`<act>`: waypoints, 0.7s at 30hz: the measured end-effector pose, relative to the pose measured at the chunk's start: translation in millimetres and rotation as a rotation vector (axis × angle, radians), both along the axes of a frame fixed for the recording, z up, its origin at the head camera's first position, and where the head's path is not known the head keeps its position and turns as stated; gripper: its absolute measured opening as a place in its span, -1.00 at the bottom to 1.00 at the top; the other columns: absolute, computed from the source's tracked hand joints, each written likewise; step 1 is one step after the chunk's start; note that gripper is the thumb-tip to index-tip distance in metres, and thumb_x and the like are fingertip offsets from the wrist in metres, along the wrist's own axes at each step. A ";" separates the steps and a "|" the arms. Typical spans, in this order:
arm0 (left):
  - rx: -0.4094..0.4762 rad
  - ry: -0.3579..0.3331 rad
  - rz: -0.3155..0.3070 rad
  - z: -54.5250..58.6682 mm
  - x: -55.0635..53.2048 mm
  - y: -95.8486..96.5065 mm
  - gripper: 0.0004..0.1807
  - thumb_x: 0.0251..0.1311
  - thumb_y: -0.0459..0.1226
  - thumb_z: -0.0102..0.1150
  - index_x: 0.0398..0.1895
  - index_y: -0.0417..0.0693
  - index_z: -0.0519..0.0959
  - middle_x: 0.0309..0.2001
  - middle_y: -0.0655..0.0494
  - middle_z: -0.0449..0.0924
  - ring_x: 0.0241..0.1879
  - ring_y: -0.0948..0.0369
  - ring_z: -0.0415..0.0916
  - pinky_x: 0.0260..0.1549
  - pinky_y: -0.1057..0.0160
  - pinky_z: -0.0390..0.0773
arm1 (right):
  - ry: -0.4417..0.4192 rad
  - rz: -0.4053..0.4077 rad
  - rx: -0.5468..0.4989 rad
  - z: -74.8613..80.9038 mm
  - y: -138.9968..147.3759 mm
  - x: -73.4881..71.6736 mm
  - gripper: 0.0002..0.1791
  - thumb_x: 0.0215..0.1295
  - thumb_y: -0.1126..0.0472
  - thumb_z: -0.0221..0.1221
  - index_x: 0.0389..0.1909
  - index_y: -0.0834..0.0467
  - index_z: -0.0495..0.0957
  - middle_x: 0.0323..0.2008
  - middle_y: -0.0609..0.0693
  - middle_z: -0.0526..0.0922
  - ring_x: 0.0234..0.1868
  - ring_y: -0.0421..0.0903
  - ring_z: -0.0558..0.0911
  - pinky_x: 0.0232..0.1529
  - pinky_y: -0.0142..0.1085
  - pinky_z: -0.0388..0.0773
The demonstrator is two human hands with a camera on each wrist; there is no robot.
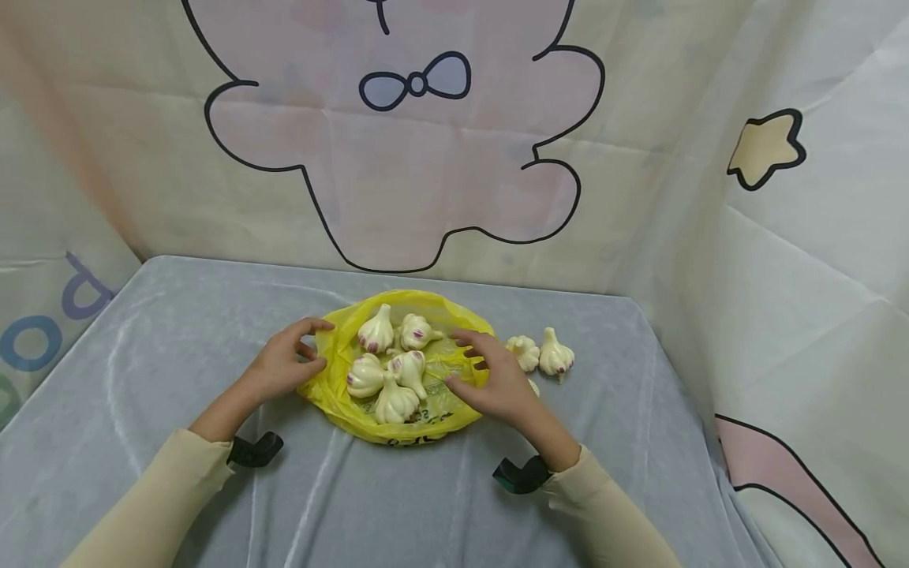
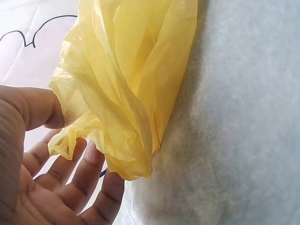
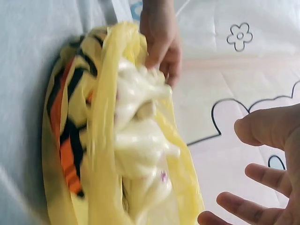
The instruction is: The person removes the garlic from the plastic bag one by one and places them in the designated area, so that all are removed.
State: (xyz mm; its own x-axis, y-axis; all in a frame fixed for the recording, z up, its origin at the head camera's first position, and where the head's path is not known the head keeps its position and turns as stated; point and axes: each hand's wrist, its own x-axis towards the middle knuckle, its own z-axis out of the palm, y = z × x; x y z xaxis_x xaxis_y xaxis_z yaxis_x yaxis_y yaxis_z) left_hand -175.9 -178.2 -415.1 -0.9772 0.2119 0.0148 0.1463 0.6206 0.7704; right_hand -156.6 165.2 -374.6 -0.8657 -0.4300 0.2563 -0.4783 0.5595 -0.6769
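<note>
A yellow plastic bag (image 1: 327,394) sits spread open on the table with several white garlic bulbs (image 1: 396,402) inside, some tinged purple. At its left rim is my left hand (image 1: 278,364), fingers loosely bent and thumb apart from them. The crumpled bag edge (image 2: 112,131) lies against that hand and partly hides the thumb and fingertips in the left wrist view. My right hand (image 1: 500,383) hovers over the bag's right side, its fingers spread and holding nothing. In the right wrist view, the bulbs (image 3: 140,140) show above the rim, beside the right fingers.
Right of the bag lie more garlic bulbs (image 1: 556,353), one partly hidden by my right hand. Grey velvety cloth covers the table (image 1: 398,505). A printed curtain (image 1: 639,158) hangs behind and along both sides.
</note>
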 end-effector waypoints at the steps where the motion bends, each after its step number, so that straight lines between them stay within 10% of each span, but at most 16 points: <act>1: -0.001 -0.004 0.001 -0.1 -0.2 -0.1 -0.45 0.13 -0.37 0.19 0.24 -0.12 0.37 0.22 -0.25 0.31 -0.22 0.05 0.53 -0.50 0.28 0.53 | -0.004 0.007 0.002 -0.4 -3.8 0.6 -0.36 0.11 0.17 0.33 0.26 0.04 0.40 0.11 0.06 0.54 0.07 0.15 0.57 -0.09 0.05 0.58; 21: 0.000 -0.003 0.000 -1.3 0.1 0.4 -0.45 0.13 -0.38 0.18 0.24 -0.13 0.37 0.22 -0.26 0.31 -0.21 0.05 0.53 -0.48 0.29 0.54 | -0.032 0.147 0.083 -19.4 -54.8 14.6 -0.40 0.15 0.12 0.30 0.24 0.06 0.41 0.09 0.04 0.57 -0.02 0.00 0.61 -0.06 -0.10 0.59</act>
